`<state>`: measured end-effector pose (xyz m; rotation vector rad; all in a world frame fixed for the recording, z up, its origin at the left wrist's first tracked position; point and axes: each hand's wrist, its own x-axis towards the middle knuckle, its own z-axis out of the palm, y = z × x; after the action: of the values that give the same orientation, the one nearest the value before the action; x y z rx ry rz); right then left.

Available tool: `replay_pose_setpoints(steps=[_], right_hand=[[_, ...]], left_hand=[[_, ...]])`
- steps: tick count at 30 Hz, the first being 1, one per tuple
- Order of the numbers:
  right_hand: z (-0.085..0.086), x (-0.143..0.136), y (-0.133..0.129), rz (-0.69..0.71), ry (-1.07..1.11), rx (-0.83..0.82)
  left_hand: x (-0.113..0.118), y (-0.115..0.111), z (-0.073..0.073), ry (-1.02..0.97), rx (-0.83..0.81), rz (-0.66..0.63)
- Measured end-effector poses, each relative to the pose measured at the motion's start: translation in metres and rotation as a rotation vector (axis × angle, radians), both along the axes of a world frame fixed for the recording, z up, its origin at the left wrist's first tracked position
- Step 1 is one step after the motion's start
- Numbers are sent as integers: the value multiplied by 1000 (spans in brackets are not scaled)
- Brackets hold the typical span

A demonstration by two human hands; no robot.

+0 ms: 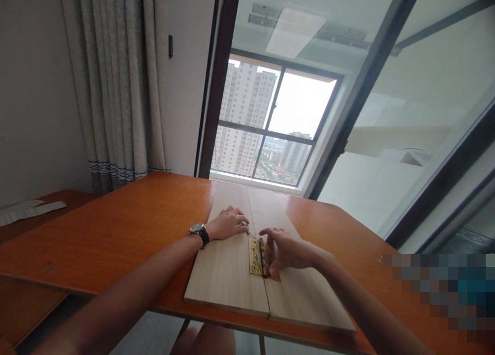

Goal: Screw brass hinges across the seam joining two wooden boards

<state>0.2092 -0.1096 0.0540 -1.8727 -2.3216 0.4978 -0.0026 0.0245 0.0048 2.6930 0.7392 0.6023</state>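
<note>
Left hand (pixel 226 224), fingers curled beside small metal pieces (pixel 249 233) — grip unclear; brass-coloured rectangular metal hinge (pixel 255 256) partly under the right hand's (pixel 266 251) parted fingers — press it flat, barrel tracking the pale wooden boards' (pixel 226 280) seam.

No text, label, brand, number or sign can be read. The dial of the wristwatch (pixel 198 229) is too small to show legible numerals or a maker's name, and the dark marks on the gold-coloured hinge (pixel 254 258), near the front edge of the surface (pixel 96 236), cannot be resolved as lettering; the pixelated patch (pixel 456 293) at the right edge is equally unreadable.
</note>
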Motion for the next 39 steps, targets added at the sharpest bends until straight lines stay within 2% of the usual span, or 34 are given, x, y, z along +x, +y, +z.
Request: replay_pose_setpoints(steps=[4, 6, 8, 10, 12, 14, 18, 21, 23, 28, 33, 36, 39], right_hand=[[10, -7, 7, 7, -77, -53], [16, -6, 8, -16, -40, -158], [21, 0, 9, -35, 92, -272], [24, 10, 11, -20, 313, -367], [26, 22, 14, 16, 507, -391], [27, 34, 20, 19, 646, -319], [18, 51, 40, -103, 876, -82], [8, 54, 54, -178, 996, 21], [3, 52, 58, -187, 1036, 80], [-1, 36, 53, -224, 996, 258], [-5, 29, 45, -181, 917, 297], [-12, 31, 43, -96, 719, 311], [-20, 33, 42, -66, 436, 377]], left_hand=[[0, -1, 0, -29, 44, -93], [2, -1, 1, -29, 50, -143], [7, 0, 2, -28, 43, -202], [13, 1, 2, -41, 29, -233], [18, 1, 2, -63, 26, -202], [22, 0, 2, -67, 18, -167], [21, -5, 6, -136, -28, -132], [21, -10, 10, -259, -91, -149], [24, -14, 12, -345, -189, -143], [33, -20, 11, -472, -370, -64], [35, -18, 4, -606, -536, -129], [33, -18, 3, -627, -523, -97], [29, -22, 6, -617, -407, -40]])
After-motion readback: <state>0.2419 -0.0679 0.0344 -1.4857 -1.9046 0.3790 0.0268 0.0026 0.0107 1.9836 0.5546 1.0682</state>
